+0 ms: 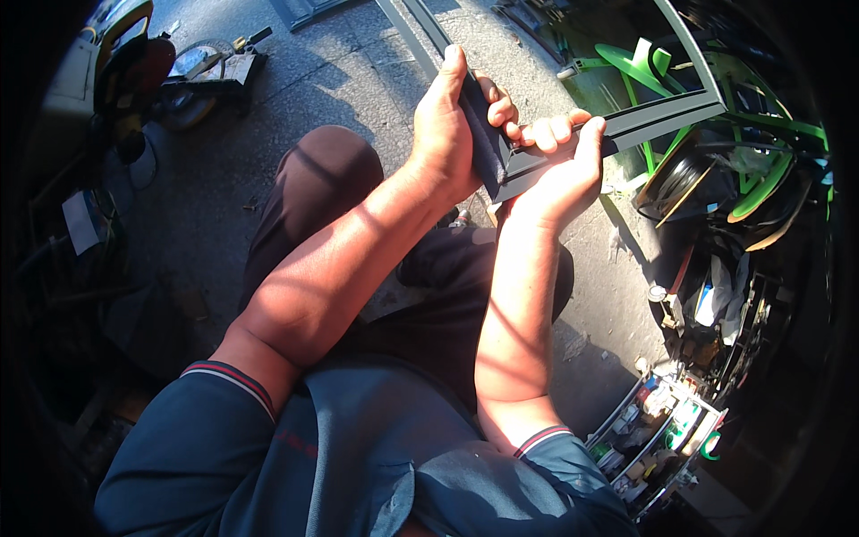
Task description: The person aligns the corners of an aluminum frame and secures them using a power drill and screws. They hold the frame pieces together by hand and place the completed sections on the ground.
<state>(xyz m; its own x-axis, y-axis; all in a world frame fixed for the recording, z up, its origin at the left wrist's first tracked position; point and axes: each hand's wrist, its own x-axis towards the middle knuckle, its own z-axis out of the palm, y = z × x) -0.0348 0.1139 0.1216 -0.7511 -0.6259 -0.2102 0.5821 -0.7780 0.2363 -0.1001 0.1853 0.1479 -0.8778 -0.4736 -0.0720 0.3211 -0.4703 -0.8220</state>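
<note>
A dark grey metal frame [658, 125] is held up in front of me, one mitred corner pointing toward my body. My left hand [454, 125] is wrapped round the left bar close to that corner, thumb lying along the bar and fingertips curling over its inner side. Round the right bar, on the other side of the corner, my right hand [564, 170] is closed with its fingers over the top edge. The two hands nearly meet at the joint. The far parts of the frame run out of the picture at the top.
To the right stand green reels [761, 188] with black coils. A rack of small goods [662, 425] is at the lower right. On the left a cut-off saw [206, 67] sits on the concrete floor [304, 80]. Another dark frame piece [309, 11] lies at the top.
</note>
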